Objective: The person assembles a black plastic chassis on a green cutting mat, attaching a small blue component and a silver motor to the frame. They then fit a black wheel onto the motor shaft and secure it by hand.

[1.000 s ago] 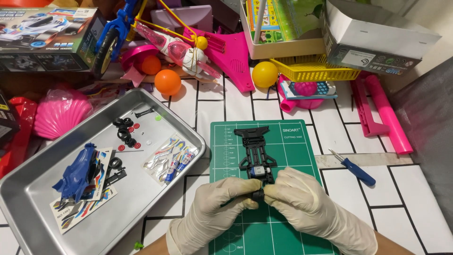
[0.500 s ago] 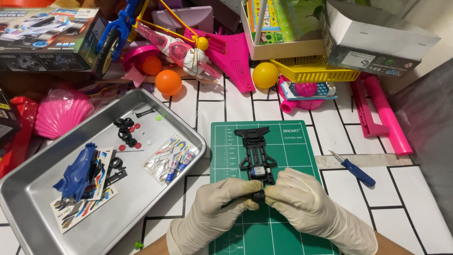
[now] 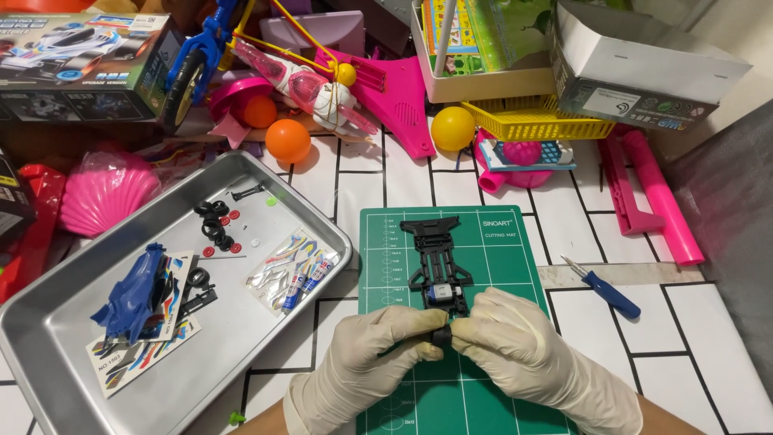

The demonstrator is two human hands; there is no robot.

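A black toy-car chassis (image 3: pixel 436 262) lies lengthwise on a green cutting mat (image 3: pixel 499 250). Both hands wear cream rubber gloves. My left hand (image 3: pixel 378 350) and my right hand (image 3: pixel 515 346) meet at the chassis's near end, and their fingertips pinch a small black wheel (image 3: pixel 442 336) between them. Whether the wheel is joined to the chassis is hidden by the fingers.
A metal tray (image 3: pixel 72 322) at left holds a blue car body (image 3: pixel 129 298), sticker sheets, small black tyres (image 3: pixel 215 221) and red parts. A blue-handled screwdriver (image 3: pixel 608 290) lies right of the mat. Toys, orange and yellow balls, boxes and a yellow basket crowd the back.
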